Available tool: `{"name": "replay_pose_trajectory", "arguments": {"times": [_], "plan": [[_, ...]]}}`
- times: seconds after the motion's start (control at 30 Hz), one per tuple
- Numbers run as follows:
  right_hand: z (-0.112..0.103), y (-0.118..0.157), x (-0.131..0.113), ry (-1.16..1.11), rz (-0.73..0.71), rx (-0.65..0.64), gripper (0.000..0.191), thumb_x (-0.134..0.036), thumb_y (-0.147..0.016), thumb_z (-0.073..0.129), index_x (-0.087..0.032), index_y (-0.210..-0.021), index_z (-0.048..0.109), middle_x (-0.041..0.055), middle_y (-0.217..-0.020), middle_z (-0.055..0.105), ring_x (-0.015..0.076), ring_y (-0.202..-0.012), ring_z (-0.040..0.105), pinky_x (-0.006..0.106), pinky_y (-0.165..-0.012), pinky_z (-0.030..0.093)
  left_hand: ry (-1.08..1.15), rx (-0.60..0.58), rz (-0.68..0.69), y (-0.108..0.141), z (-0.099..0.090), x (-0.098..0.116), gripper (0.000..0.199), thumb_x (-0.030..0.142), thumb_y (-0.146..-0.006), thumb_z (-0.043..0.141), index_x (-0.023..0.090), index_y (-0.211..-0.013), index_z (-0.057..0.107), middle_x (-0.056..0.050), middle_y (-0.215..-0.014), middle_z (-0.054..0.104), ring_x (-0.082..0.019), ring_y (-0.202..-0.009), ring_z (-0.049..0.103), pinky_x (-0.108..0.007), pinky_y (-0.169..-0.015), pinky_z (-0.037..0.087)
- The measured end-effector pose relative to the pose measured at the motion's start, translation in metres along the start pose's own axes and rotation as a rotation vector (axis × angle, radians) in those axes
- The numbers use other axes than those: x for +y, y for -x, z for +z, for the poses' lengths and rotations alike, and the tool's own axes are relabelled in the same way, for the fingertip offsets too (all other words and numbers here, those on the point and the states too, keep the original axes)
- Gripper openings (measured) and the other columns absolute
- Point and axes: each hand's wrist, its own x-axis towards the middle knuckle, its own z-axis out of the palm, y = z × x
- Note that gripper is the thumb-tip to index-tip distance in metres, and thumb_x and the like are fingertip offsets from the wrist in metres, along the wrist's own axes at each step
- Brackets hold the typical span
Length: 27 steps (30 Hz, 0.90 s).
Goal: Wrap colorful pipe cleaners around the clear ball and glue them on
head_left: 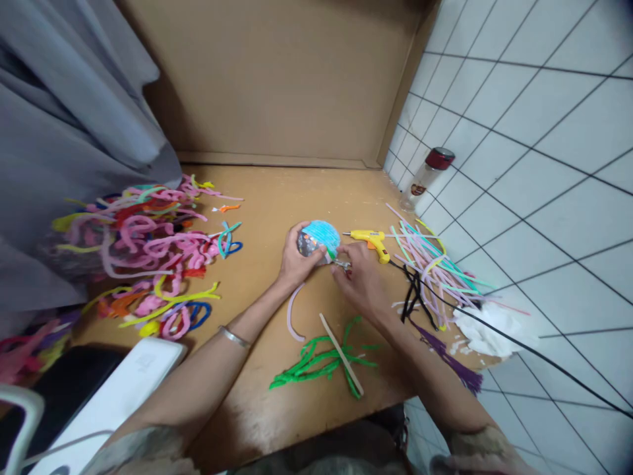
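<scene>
My left hand [297, 260] is wrapped round the side of a ball [321, 232], its thumb lying across the front. Bright blue pipe cleaner covers the ball's top, a small green patch shows low on the right, and the left side is bare and shiny. My right hand [363, 280] is at the ball's lower right, index finger and thumb closing near the green patch. Something small and silvery shows between those fingers, too small to name. A lilac pipe cleaner [291, 313] curves down the table below my left hand.
Green pipe cleaners [311, 359] lie in front under a wooden stick [341, 354]. A yellow glue gun [370, 241] rests right of the ball, its cord trailing right. Pastel pipe cleaners [430, 264], a red-lidded bottle [425, 178] and white tissue [487, 330] stand farther right. Tangled pipe cleaners [143, 231] fill the left.
</scene>
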Motion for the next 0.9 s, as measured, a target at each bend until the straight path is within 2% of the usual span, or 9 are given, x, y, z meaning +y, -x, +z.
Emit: {"name": "replay_pose_trajectory", "arguments": {"times": [0.1,0.17,0.2,0.33,0.43,0.63,0.73,0.8,0.9], "plan": [[-0.018,0.044,-0.019,0.054,-0.112,0.021,0.018,-0.019,-0.088,0.052,-0.024,-0.103,0.062,0.0083,-0.102,0.064,0.0238,-0.098,0.06,0.04,-0.086,0.051,-0.005,0.008,-0.008,0.0,-0.001,-0.001,0.07,0.043,-0.066,0.076,0.02,-0.126,0.049,-0.011,-0.128,0.057,-0.028,-0.119,0.057,-0.044,-0.107,0.044],[-0.027,0.076,-0.02,0.111,-0.12,0.12,0.018,-0.016,-0.09,0.05,-0.026,-0.099,0.062,0.0062,-0.095,0.064,0.0222,-0.092,0.061,0.038,-0.081,0.05,-0.006,0.01,-0.008,0.0,-0.001,-0.002,0.07,0.043,-0.066,0.076,0.021,-0.126,0.049,-0.01,-0.127,0.057,-0.027,-0.117,0.057,-0.044,-0.105,0.045],[-0.031,0.091,-0.017,0.161,-0.09,0.177,0.017,-0.017,-0.09,0.051,-0.026,-0.098,0.062,0.0054,-0.091,0.064,0.022,-0.087,0.06,0.038,-0.078,0.05,-0.009,0.011,-0.008,0.0,-0.001,-0.002,0.07,0.043,-0.066,0.076,0.021,-0.126,0.049,-0.01,-0.126,0.057,-0.027,-0.116,0.058,-0.043,-0.104,0.046],[-0.059,0.137,0.011,0.37,0.098,0.584,0.009,-0.028,-0.088,0.054,-0.025,-0.092,0.061,0.0061,-0.088,0.061,0.0258,-0.088,0.058,0.048,-0.085,0.046,-0.013,0.019,-0.003,-0.001,0.0,-0.001,0.069,0.042,-0.065,0.075,0.02,-0.125,0.049,-0.01,-0.124,0.057,-0.027,-0.114,0.059,-0.043,-0.103,0.047],[-0.091,0.157,0.031,0.436,0.322,0.742,0.02,-0.037,-0.089,0.052,-0.021,-0.097,0.06,0.0086,-0.096,0.059,0.0266,-0.097,0.055,0.049,-0.092,0.044,-0.002,0.016,-0.007,-0.002,0.0,-0.001,0.069,0.041,-0.065,0.075,0.021,-0.125,0.048,-0.01,-0.124,0.057,-0.026,-0.113,0.059,-0.042,-0.102,0.048],[-0.145,0.181,0.073,0.523,0.594,0.91,0.036,-0.048,-0.076,0.063,-0.018,-0.096,0.057,0.0064,-0.095,0.05,0.0268,-0.098,0.049,0.051,-0.098,0.04,0.021,0.012,-0.026,-0.002,-0.001,-0.004,0.07,0.043,-0.064,0.076,0.021,-0.125,0.048,-0.009,-0.124,0.058,-0.026,-0.112,0.059,-0.043,-0.102,0.048],[-0.162,0.176,0.096,0.34,0.804,0.92,0.035,-0.053,-0.07,0.067,-0.022,-0.073,0.05,-0.0017,-0.072,0.045,0.0197,-0.072,0.045,0.041,-0.073,0.047,0.017,0.01,-0.02,-0.003,-0.001,-0.005,0.069,0.043,-0.064,0.076,0.022,-0.125,0.049,-0.009,-0.124,0.059,-0.026,-0.112,0.059,-0.043,-0.102,0.048],[-0.17,0.166,0.106,0.22,0.907,0.918,0.034,-0.049,-0.068,0.069,-0.024,-0.063,0.045,-0.0045,-0.06,0.04,0.016,-0.06,0.04,0.035,-0.058,0.043,0.021,0.013,-0.018,-0.003,-0.001,-0.006,0.069,0.044,-0.065,0.076,0.022,-0.124,0.049,-0.009,-0.124,0.059,-0.026,-0.112,0.06,-0.043,-0.101,0.048],[-0.174,0.154,0.112,0.148,0.973,0.999,0.027,-0.036,-0.06,0.072,-0.023,-0.057,0.048,-0.004,-0.054,0.041,0.0139,-0.055,0.038,0.031,-0.048,0.036,0.029,0.022,-0.012,-0.003,-0.001,-0.008,0.069,0.045,-0.065,0.076,0.022,-0.124,0.049,-0.009,-0.124,0.059,-0.026,-0.112,0.06,-0.043,-0.102,0.048]]}}
